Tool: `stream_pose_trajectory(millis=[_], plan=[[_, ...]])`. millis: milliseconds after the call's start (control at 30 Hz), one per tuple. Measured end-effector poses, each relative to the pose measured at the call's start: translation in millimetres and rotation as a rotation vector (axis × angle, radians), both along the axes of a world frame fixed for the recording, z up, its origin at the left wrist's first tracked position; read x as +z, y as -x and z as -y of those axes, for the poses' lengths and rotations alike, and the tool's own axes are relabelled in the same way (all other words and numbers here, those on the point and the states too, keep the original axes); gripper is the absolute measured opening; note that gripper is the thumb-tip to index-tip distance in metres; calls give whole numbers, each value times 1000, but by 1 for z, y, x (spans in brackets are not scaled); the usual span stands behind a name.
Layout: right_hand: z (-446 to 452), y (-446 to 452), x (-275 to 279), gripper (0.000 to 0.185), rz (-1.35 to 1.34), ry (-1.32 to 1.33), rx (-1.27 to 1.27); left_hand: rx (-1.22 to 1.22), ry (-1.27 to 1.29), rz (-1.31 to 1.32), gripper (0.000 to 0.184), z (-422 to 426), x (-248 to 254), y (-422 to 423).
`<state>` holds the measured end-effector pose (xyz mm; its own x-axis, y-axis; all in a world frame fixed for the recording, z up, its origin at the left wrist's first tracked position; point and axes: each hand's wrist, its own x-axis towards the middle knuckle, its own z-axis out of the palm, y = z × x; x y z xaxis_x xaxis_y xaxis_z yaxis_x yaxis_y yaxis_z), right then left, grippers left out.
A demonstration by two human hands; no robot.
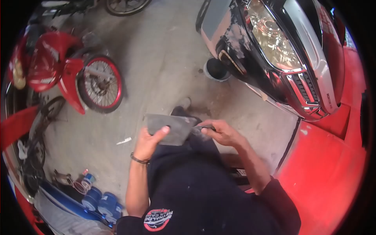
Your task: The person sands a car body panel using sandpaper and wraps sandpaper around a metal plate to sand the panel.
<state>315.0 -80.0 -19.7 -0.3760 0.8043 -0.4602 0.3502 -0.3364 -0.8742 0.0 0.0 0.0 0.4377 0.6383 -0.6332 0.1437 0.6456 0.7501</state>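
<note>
My left hand (149, 141) grips a flat grey sheet (176, 131) by its left side, with the thumb pressed on its upper face near a dark spot. The sheet is held roughly level in front of my body. At its right edge, my right hand (222, 133) is closed on a small dark flat tool (203, 128), which looks like a putty knife. The tool's tip is close to the sheet's edge; whether they touch I cannot tell. The fingers under the sheet are hidden.
A dark vehicle front with a headlight (272, 37) and sanded, pinkish patches stands at upper right, above a black bucket (217, 69). Red panels (321, 176) are on the right. A red motorcycle (55, 64) stands left. Blue containers (107, 205) sit at lower left.
</note>
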Motion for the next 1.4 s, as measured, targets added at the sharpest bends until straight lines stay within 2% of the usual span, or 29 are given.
stream_pose_trajectory(millis=[67, 100, 167, 233, 367, 433, 467, 533, 567, 633, 667, 700, 767, 867, 967, 1100, 1167, 1200, 1267, 1400], plan=[[42, 19, -30, 41, -187, 401, -530, 367, 37, 3, 34, -6, -2, 19], [4, -40, -55, 41, -105, 461, -572, 345, 131, 53, 34, -63, -62, -42], [-10, -28, -94, 38, -285, 537, -1172, 207, 18, -88, 36, -110, -99, -44], [-35, -16, -130, 35, -331, 536, -1297, 149, 40, -93, 36, -145, -147, -62], [-78, -12, -222, 37, -372, 516, -1481, -291, -456, -273, 38, -184, -295, -111], [-102, -22, -273, 37, -342, 396, -1635, -507, -480, -324, 38, -208, -343, -146], [-117, -27, -288, 36, -347, 377, -1691, -530, -480, -314, 38, -216, -360, -160], [-143, -42, -327, 35, -392, 262, -1708, -761, -294, -226, 35, -236, -396, -183], [-155, -49, -345, 35, -431, 150, -1698, -779, -314, -226, 35, -242, -422, -189], [-183, -62, -369, 34, -449, 40, -1688, -767, -433, 109, 38, -256, -471, -205], [-195, -67, -379, 34, -444, -48, -1663, -731, -323, 92, 36, -264, -487, -213], [-204, -73, -392, 34, -449, -91, -1675, -749, -356, 108, 36, -272, -500, -221], [-222, -81, -412, 34, -282, -303, -1520, -693, -567, -10, 34, -286, -525, -236], [-251, -86, -423, 34, -225, -423, -1469, -816, -735, 62, 31, -315, -549, -259], [-271, -87, -437, 38, -338, -514, -1452, -822, -850, 126, 28, -333, -559, -280], [-288, -83, -453, 37, -269, -637, -1518, -757, -947, 282, 28, -346, -594, -297], [-296, -86, -451, 32, 176, -715, -1568, -865, -1115, 83, 31, -352, -605, -302], [-300, -86, -449, 30, 281, -773, -1561, -866, -1113, 93, 31, -353, -608, -300], [-305, -88, -439, 31, 364, -772, -1551, -1047, -1222, -42, 34, -354, -616, -300], [-311, -94, -433, 33, 571, -742, -1545, -1146, -1176, -16, 39, -357, -626, -309]])
